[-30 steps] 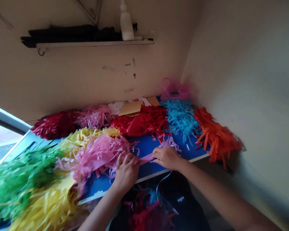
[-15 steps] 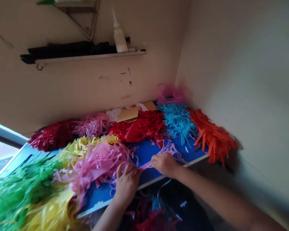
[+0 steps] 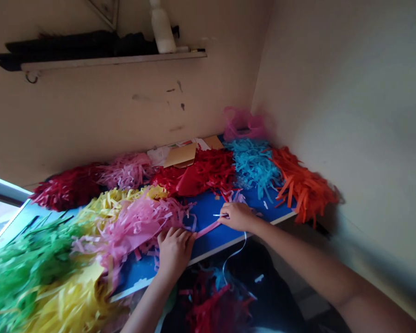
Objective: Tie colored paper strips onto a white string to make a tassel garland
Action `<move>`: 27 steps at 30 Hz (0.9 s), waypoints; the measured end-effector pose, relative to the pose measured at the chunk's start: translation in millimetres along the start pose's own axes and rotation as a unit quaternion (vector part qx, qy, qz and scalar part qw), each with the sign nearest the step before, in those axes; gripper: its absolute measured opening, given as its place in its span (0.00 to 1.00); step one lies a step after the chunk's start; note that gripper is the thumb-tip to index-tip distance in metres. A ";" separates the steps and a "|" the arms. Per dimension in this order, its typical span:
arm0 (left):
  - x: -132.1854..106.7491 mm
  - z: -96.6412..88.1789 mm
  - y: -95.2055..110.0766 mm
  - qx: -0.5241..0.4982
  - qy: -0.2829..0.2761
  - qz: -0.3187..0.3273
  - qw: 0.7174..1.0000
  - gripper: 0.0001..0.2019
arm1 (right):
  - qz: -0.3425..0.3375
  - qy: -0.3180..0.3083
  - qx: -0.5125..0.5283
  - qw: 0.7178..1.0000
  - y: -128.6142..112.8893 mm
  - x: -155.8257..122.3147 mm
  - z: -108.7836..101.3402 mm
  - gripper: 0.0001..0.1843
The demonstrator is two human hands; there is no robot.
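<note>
A strip of pink crepe paper (image 3: 208,227) stretches across the blue tabletop (image 3: 208,222) between my two hands. My right hand (image 3: 237,217) pinches its far end, and a thin white ribbon (image 3: 236,255) runs down past the table's front edge from near that hand. My left hand (image 3: 175,252) grips the near end beside a large heap of pink paper fringe (image 3: 135,226). Yellow strips (image 3: 65,300) and green strips (image 3: 24,273) lie further left.
Dark red, light pink, red, turquoise and orange paper fringes line the back of the table. A brown card (image 3: 179,155) and a pink bag (image 3: 242,124) sit behind them. Red scraps lie on my dark lap (image 3: 218,310). Above hangs a shelf (image 3: 111,58) holding a white bottle (image 3: 162,27).
My hands have drawn slightly apart, pulling the pink strip straighter. A short white end now shows by my right hand. The whole scene has shifted up and left in view.
</note>
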State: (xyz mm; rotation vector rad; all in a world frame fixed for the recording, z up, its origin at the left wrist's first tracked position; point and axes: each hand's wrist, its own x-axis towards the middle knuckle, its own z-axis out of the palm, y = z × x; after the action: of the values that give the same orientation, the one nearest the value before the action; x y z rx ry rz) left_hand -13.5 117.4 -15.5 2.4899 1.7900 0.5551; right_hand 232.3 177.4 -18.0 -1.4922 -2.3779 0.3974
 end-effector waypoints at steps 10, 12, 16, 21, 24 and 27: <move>6.6 0.0 6.7 0.040 -0.011 -0.009 0.999 0.08 | -0.006 -0.021 -0.047 0.999 -1.1 1.5 -1.2 0.07; 5.8 -1.5 8.5 0.053 0.001 0.031 0.998 0.07 | -0.036 -0.021 -0.063 0.997 -3.7 -1.2 -4.0 0.08; 4.9 -1.6 10.0 0.078 0.013 0.141 0.987 0.17 | -0.132 -0.043 -0.091 0.986 -8.8 -5.7 -6.9 0.10; 12.9 2.7 13.6 0.070 0.052 0.147 0.985 0.05 | -0.180 -0.052 -0.138 0.973 -12.2 -0.7 -3.5 0.15; 17.0 4.9 15.0 0.069 0.074 0.144 0.984 0.04 | -0.191 -0.054 -0.155 0.968 -11.9 2.6 -5.9 0.12; 17.9 5.3 14.4 0.056 0.086 0.152 0.983 0.06 | -0.205 -0.069 -0.173 0.961 -11.9 4.8 -10.4 0.09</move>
State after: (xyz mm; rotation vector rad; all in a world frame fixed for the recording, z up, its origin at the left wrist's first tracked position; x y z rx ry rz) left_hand 6.1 130.0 -12.3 2.8991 1.5355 0.7208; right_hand 224.6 177.5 -3.3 -1.0696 -2.8947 -0.0174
